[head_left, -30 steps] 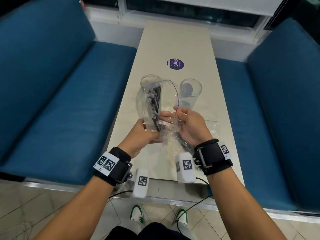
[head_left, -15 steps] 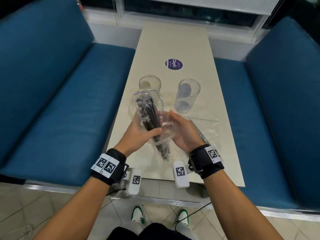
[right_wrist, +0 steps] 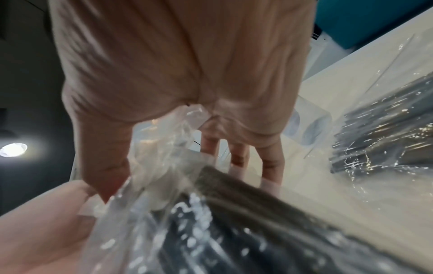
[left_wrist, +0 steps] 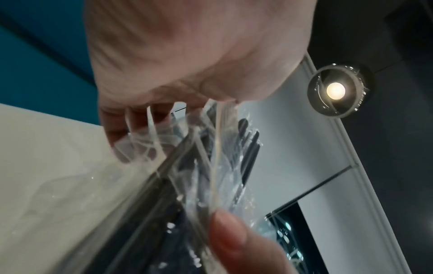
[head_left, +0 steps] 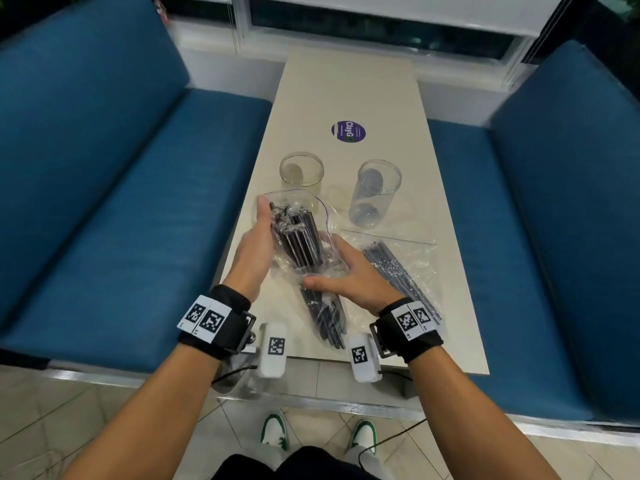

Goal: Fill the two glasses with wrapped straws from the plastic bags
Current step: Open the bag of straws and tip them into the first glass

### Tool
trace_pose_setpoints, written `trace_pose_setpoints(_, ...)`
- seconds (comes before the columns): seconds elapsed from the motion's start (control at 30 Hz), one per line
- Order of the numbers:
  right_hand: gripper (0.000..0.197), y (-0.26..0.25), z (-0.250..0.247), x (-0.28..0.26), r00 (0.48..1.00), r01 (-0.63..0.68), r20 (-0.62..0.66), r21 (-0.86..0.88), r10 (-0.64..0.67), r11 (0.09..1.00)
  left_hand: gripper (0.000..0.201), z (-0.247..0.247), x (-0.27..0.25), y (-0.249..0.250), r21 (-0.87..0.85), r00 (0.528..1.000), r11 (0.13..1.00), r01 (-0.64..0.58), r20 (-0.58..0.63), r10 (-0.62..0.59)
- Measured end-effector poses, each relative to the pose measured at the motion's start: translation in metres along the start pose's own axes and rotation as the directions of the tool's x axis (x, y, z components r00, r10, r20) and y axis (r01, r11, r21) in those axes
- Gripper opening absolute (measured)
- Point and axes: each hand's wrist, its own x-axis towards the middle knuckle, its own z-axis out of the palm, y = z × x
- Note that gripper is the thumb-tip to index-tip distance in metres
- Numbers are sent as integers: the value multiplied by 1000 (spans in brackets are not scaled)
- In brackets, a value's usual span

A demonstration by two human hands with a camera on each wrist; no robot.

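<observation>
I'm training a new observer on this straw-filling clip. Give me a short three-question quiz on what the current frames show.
1. True or false: both glasses, the left glass and the right glass, already contain straws.
2. Which hands hold the open bag of straws? A) left hand only B) right hand only C) both
3. Fill in: a second bag of straws lies on the ____, to the person's right.

Key: 1 false, both are empty; 2 C; 3 table.
</observation>
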Motion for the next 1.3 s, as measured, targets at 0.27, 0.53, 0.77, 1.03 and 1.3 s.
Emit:
trace_pose_setpoints(0.27, 75, -4, -4, -8, 996, -56, 73, 150, 45, 987, 54, -13, 9, 10, -81, 999, 996, 32, -30, -34)
trace_pose_setpoints(0.53, 85, -5, 0, -7, 995, -18, -82, 466, 64, 885, 30, -12, 17, 2, -103, 991, 995, 9, 137, 6)
trace_pose_setpoints(0.77, 75, -11, 11, 12, 948, 24, -307, 344, 88, 939, 59, 12, -10, -12, -249, 977, 961, -121, 144, 160)
trace_pose_setpoints(1.03, 35, -47, -33, -4, 963, 158, -140, -394, -229, 906, 43, 76, -6, 5, -403, 997, 914, -42, 42, 65)
trace_pose_setpoints(1.3, 93, -34, -43, -32, 914, 334, -32, -502, -404, 798, 46, 58, 21, 22, -722, 992, 691, 34, -58, -110)
